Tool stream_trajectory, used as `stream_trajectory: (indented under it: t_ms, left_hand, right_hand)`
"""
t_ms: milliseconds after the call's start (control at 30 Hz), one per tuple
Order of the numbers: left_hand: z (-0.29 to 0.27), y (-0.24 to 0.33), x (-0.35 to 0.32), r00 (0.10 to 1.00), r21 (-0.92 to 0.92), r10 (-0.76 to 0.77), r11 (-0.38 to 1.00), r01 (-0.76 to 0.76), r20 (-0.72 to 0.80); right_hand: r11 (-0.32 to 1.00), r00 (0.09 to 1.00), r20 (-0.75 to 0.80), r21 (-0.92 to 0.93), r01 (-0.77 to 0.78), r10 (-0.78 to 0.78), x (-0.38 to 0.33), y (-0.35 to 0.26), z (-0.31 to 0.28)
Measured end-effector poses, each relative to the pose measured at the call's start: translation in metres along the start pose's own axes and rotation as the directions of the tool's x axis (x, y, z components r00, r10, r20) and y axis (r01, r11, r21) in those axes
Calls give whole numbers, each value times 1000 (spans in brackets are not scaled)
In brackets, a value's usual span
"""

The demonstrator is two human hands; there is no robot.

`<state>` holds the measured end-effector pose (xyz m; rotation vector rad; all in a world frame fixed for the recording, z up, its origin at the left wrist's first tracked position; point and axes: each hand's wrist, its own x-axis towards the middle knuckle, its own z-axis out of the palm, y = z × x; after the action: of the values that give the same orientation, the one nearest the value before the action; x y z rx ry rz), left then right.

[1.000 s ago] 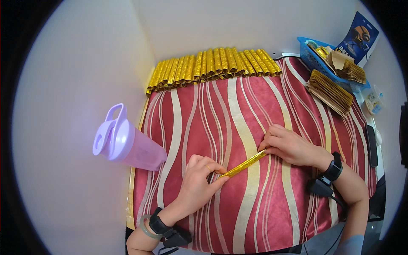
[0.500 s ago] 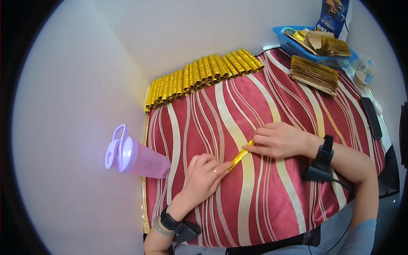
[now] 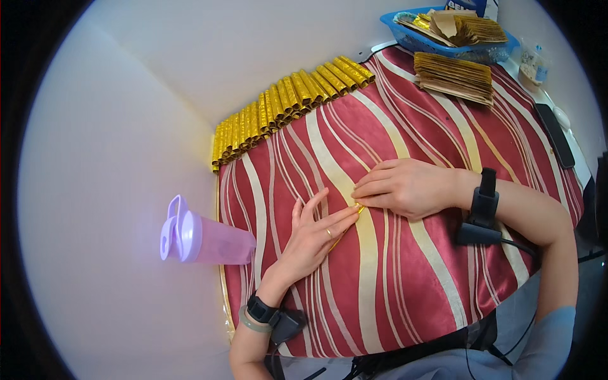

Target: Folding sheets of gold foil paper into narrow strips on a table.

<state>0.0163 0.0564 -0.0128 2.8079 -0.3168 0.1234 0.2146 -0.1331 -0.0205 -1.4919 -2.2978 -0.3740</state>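
Desk (image 3: 190,76): white, set in a corner of white walls; bare surface shows along the left and at the back.
Cloth (image 3: 418,278): dark red with cream and gold stripes, spread over most of the desk under both hands.
Row of gold rolls (image 3: 285,101): many slim gold foil rolls lying side by side along the cloth's far edge, touching one another.
Stack of brown sheets (image 3: 453,76): flat pile on the cloth at the far right, near the tray.
Blue tray (image 3: 405,35): at the back right corner, holding loose brown and gold sheets.
Purple jug (image 3: 202,239): translucent, with a pale lid, lying on its side on the bare desk, its base just touching the cloth's left edge.
Right hand (image 3: 411,188): palm down, fingers flat and pointing left, pressing on the cloth; a black band sits on the wrist.
Left hand (image 3: 313,237): palm down, fingers spread and stretched toward the right hand; watch and band on the wrist.
Gold roll (image 3: 358,207): only a short gold end shows between the two hands' fingertips; the rest is covered.
Grip: both hands lie flat and open over the roll, pressing rather than closing round it, as far as this view shows.
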Motion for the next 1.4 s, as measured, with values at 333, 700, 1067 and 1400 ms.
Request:
stream_trajectory:
  t_ms: [333,700,1067,1400]
  left_hand:
    - [-5,-1,-4,994,-57,-51,997,57,100]
    - [-16,2,-25,994,94,-24,995,14,105]
    - [-23,34,-59,999,484,4,875,-26,46]
    - [-23,28,-57,999,373,-3,928,-14,44]
  right_hand:
    - [967,968,204,179,-181,144,-9,-4,-4]
    - [952,955,245,211,-222,168,-11,-4,-5]
    - [931,925,323,233,-283,200,-9,-9,-12]
    - [938,919,255,98,-333,299,16,-31,-9]
